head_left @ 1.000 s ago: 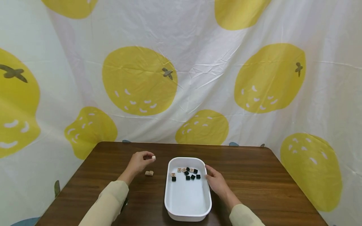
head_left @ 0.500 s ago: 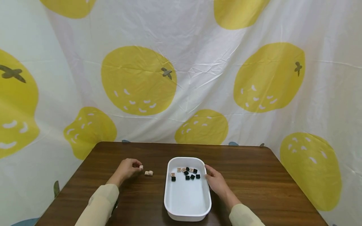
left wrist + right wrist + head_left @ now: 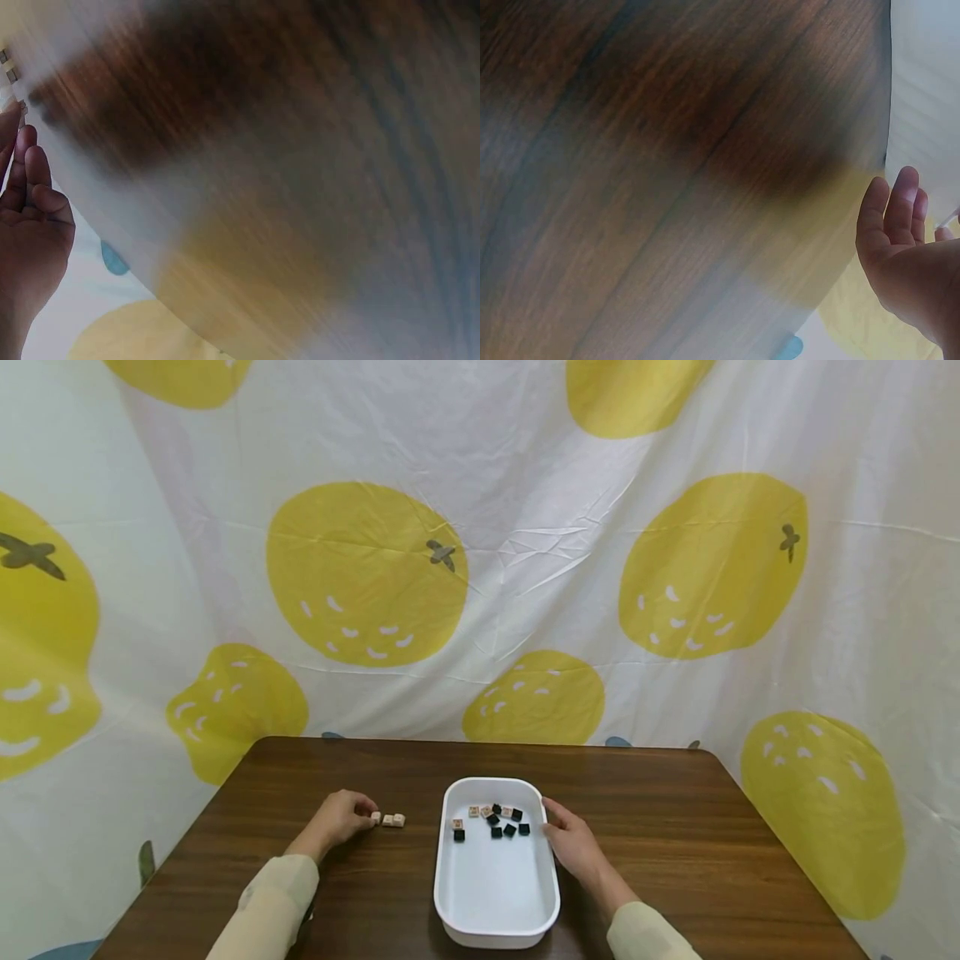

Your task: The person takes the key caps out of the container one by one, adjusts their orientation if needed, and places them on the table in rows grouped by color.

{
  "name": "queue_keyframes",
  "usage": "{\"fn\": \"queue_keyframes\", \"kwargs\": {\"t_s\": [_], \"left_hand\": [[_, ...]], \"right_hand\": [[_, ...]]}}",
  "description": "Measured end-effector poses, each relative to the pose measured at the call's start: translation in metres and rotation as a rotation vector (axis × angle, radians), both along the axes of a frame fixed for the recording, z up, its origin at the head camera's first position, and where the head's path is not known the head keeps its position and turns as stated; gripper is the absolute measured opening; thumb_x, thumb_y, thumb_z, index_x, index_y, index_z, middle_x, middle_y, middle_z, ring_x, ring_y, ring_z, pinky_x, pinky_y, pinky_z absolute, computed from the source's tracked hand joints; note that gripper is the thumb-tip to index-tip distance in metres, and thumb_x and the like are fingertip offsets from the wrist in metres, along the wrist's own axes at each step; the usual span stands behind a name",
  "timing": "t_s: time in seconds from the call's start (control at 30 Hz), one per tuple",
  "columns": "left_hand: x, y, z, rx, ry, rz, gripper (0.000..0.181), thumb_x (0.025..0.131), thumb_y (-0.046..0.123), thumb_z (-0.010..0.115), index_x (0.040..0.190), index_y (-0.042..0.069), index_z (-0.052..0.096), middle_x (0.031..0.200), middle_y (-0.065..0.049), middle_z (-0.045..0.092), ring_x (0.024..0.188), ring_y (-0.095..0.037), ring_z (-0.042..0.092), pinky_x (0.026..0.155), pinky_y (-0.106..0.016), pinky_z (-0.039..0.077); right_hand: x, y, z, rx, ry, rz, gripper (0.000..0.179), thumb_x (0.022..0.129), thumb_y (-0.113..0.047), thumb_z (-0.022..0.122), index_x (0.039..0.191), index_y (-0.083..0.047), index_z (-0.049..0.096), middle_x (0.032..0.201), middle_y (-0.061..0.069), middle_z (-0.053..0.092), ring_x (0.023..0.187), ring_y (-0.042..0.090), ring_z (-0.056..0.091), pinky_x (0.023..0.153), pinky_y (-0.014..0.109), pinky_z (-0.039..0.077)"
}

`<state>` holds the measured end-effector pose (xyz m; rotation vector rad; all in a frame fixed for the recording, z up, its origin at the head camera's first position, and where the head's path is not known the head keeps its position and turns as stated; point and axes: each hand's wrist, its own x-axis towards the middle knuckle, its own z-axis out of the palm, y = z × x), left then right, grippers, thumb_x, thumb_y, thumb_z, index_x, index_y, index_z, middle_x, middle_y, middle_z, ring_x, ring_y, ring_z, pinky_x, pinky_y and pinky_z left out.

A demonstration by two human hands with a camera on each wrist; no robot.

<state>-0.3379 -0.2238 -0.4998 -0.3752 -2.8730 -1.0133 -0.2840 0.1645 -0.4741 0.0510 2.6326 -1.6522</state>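
Note:
In the head view, my left hand (image 3: pixel 341 816) is low over the table, with thumb and fingertips pinching a small cream block (image 3: pixel 376 818). Just right of it lie two more cream blocks (image 3: pixel 393 820), side by side in line with the held one. The left wrist view catches the same hand (image 3: pixel 34 232) at its left edge. A white tray (image 3: pixel 497 935) stands right of the blocks. At its right side my right hand (image 3: pixel 576 843) holds it, thumb at the rim and fingers along the outer wall; the right wrist view shows those fingers (image 3: pixel 901 199).
Inside the tray, towards its far end, lie several black blocks (image 3: pixel 496 832) and several cream blocks with reddish marks (image 3: pixel 474 811). The dark wooden table (image 3: pixel 660 827) ends in front of a white cloth (image 3: pixel 525 485) printed with yellow fruit.
My left hand has moved left and down towards me, bringing the cream block to the left end of the two on the table. The right hand and tray have stayed in place.

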Motion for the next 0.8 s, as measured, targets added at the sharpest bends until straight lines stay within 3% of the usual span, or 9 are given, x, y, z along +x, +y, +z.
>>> {"fn": "queue_keyframes", "kwargs": {"t_s": [0.6,0.8], "left_hand": [[0.0010,0.0052,-0.0014,0.012,-0.007,-0.019,0.017,0.078,0.002,0.079,0.094,0.001,0.073,0.080,0.000,0.064,0.075,-0.014,0.055,0.071,-0.035,0.048],[0.0006,0.0056,0.0011,0.003,-0.024,0.034,0.022,0.082,0.005,0.075,0.104,0.003,0.072,0.085,-0.001,0.064,0.078,-0.016,0.056,0.073,-0.038,0.049]], "right_hand": [[0.0001,-0.0003,0.0005,-0.008,-0.014,-0.007,0.048,0.098,-0.008,0.050,0.146,-0.003,0.048,0.136,0.028,0.052,0.112,0.036,0.055,0.097,0.054,0.043],[0.0000,-0.0001,-0.0007,-0.006,0.000,-0.009,0.048,0.097,-0.007,0.051,0.145,-0.002,0.048,0.126,0.026,0.058,0.103,0.032,0.058,0.091,0.048,0.047]]}}
